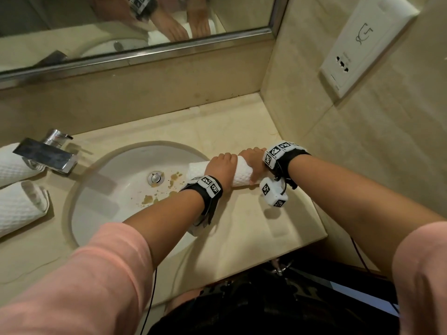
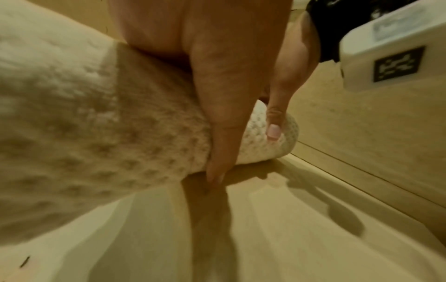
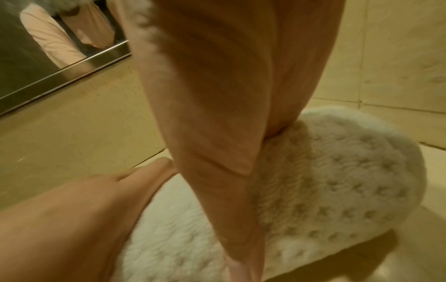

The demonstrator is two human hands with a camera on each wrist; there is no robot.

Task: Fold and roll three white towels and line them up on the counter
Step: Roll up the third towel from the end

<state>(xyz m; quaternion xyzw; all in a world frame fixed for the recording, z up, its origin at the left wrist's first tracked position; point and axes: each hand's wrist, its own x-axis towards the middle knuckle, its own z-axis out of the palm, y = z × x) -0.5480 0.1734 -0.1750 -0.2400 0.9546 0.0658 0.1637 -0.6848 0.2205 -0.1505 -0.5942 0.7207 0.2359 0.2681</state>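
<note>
A rolled white waffle towel (image 1: 242, 175) lies on the beige counter (image 1: 254, 221) just right of the sink, its left end over the basin rim. My left hand (image 1: 221, 165) curls over the roll's middle, thumb along its front side. My right hand (image 1: 253, 163) grips its right part, thumb pressed on the near side. The left wrist view shows the towel (image 2: 72, 133) under my left hand (image 2: 217, 95). In the right wrist view my right hand (image 3: 217, 95) sits on the roll (image 3: 337, 190). Two other rolled white towels (image 1: 14, 165) (image 1: 21, 209) lie side by side at the far left.
A chrome faucet (image 1: 46, 153) stands between the left towels and the white sink basin (image 1: 116, 189), which has brown stains (image 1: 154, 197) near the drain (image 1: 156, 178). A mirror (image 1: 121, 25) lines the back wall. A white socket plate (image 1: 362, 44) is on the right wall.
</note>
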